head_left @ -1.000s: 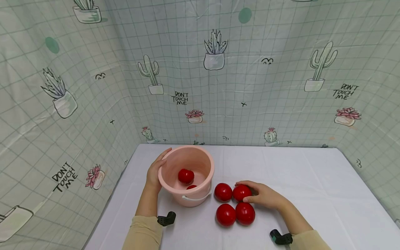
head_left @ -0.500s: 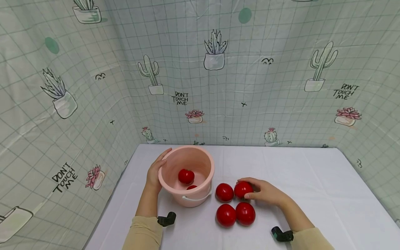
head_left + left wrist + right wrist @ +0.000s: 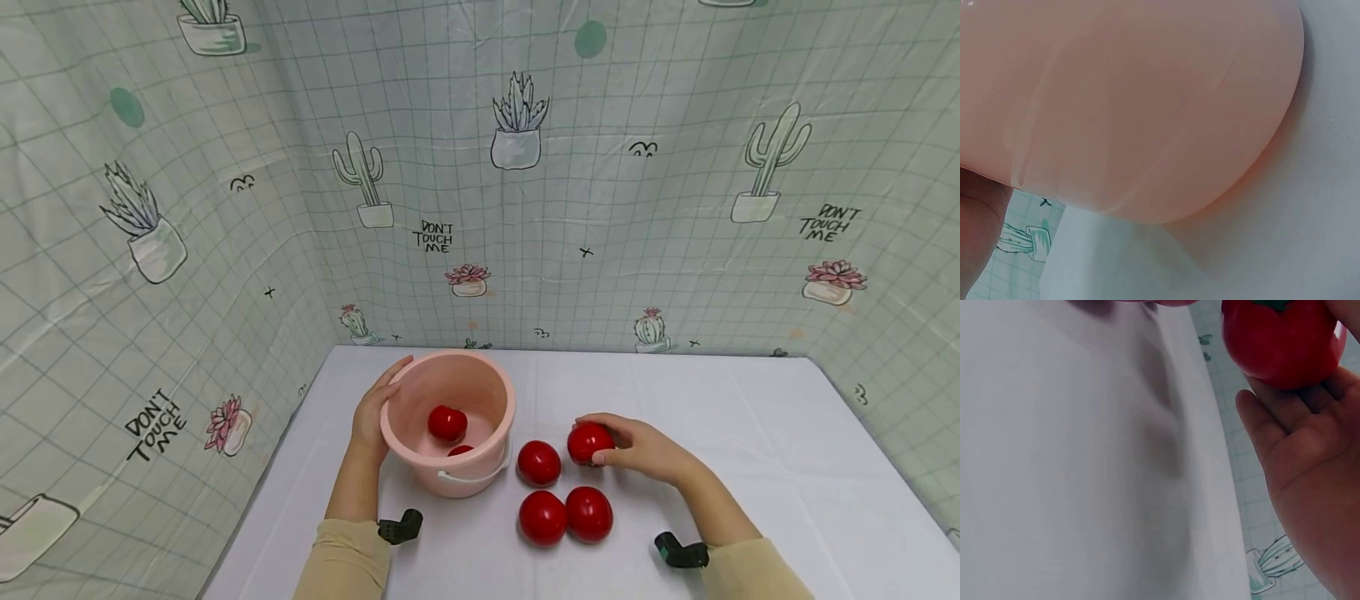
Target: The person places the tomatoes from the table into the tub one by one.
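Observation:
A pink bucket (image 3: 420, 471) with a white handle stands at the left of the table, its mouth tilted toward the head camera. My left hand (image 3: 372, 417) grips its left side, fingertips at the rim; in the left wrist view the bucket's wall (image 3: 1129, 112) hides most of that hand. Inside lie red tomatoes (image 3: 447, 423), one partly hidden by the near wall. My right hand (image 3: 648, 450) holds a tomato (image 3: 588, 443) between thumb and fingers; the right wrist view shows its green calyx (image 3: 1272, 304) and a gap to the table below.
Left of the held one, a tomato (image 3: 538, 463) rests on the white table (image 3: 712, 417). Two more, a left tomato (image 3: 542, 517) and a right tomato (image 3: 588, 514), sit side by side nearer the front. A cactus-print curtain (image 3: 585, 200) surrounds the back and sides.
My right hand has raised its tomato and drawn it slightly right and back, away from the other three. The left hand and the bucket have stayed put.

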A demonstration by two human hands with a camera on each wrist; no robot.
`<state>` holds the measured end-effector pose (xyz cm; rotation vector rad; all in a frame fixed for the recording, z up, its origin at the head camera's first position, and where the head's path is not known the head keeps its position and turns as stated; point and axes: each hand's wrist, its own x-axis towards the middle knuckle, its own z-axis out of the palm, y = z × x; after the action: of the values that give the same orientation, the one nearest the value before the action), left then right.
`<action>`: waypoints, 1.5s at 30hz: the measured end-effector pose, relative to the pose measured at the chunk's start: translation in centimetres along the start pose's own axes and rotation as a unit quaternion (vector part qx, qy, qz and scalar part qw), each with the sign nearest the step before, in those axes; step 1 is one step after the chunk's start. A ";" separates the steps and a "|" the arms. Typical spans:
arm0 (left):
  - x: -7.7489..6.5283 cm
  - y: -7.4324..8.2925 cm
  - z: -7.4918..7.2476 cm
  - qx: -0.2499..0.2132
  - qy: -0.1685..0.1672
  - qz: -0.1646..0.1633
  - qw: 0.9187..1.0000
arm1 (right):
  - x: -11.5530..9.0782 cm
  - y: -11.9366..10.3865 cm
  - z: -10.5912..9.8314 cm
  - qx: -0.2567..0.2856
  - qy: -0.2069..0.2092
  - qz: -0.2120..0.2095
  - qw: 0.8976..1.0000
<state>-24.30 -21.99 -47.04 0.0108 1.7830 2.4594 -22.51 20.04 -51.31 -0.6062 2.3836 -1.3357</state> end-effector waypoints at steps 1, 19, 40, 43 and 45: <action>0.0 0.0 0.0 0.001 0.000 0.000 1.000 | 0.0 -0.2 -0.2 0.001 0.001 0.002 1.000; -0.1 0.0 -0.2 0.007 0.000 0.004 1.000 | 2.0 -4.6 -4.2 0.004 -0.008 -0.030 1.000; 0.0 0.0 -0.3 0.007 -0.001 0.008 1.000 | 7.6 -11.5 -5.2 0.019 -0.057 -0.045 0.997; 0.0 0.0 -0.3 0.006 0.001 0.004 1.000 | 8.5 -12.5 -5.0 0.029 -0.080 -0.053 0.995; 0.0 -0.1 -0.4 0.003 0.000 0.002 1.000 | 9.1 -13.1 -4.9 0.030 -0.094 -0.055 0.994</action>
<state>-24.35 -22.30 -47.22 0.0145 1.7933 2.4562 -30.07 12.70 -38.40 -0.8172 2.1793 -1.3262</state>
